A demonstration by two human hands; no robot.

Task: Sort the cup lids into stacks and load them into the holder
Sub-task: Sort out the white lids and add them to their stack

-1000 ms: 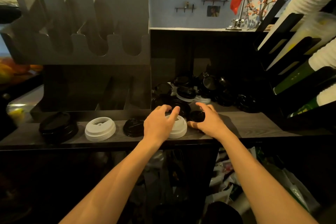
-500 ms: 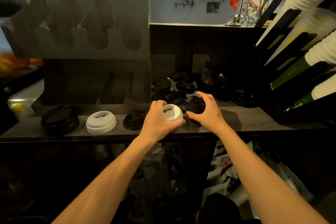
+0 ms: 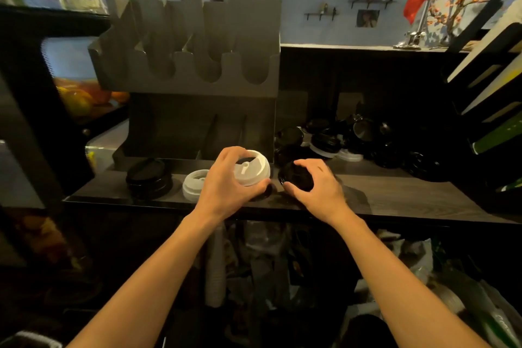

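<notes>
My left hand point(image 3: 226, 181) grips a stack of white lids point(image 3: 252, 168), lifted and tilted just above the dark shelf point(image 3: 395, 192). My right hand point(image 3: 316, 183) holds a black lid point(image 3: 295, 176) close beside it. On the shelf to the left stand a white lid stack point(image 3: 193, 183) and a black lid stack point(image 3: 148, 178). A small black lid point(image 3: 264, 192) lies partly hidden under my left hand. A heap of loose black and white lids point(image 3: 353, 141) lies at the back right. The grey lid holder point(image 3: 192, 45) with scalloped slots rises behind.
Slanted cup dispensers point(image 3: 491, 99) with white and green cups crowd the right side. A fruit display point(image 3: 82, 96) sits at the left. Below the shelf lie bags and sleeves of cups point(image 3: 214, 268).
My left hand picked the white lid stack up off the shelf and carried it leftward. My right hand lifted the black lid and moved left with it. The camera tilted upward.
</notes>
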